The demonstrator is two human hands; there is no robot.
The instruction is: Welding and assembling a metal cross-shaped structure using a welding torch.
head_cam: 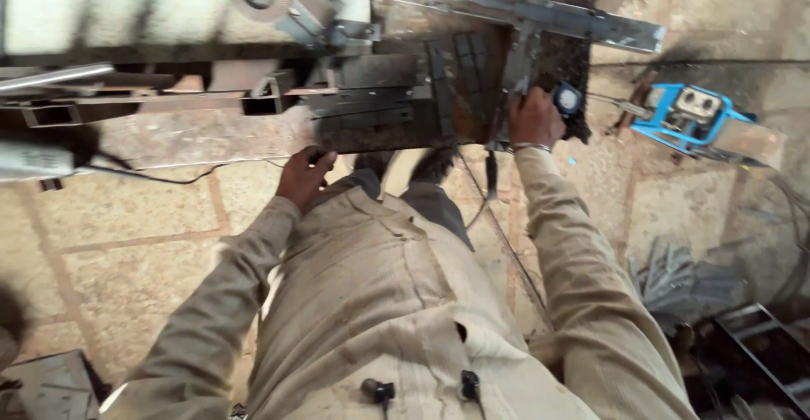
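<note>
Steel bar (516, 61) upright in frame | R hand (533, 116) grips | L hand (304, 175) on plate edge (380, 137)

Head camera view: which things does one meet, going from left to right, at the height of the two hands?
Black cable on the floor → left hand → dark metal table → right hand → small blue and black tool → blue machine.

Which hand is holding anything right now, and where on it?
The right hand grips a dark tool with a round blue-rimmed face by its body. The left hand rests at the metal frame's near edge; its grip is unclear.
</note>
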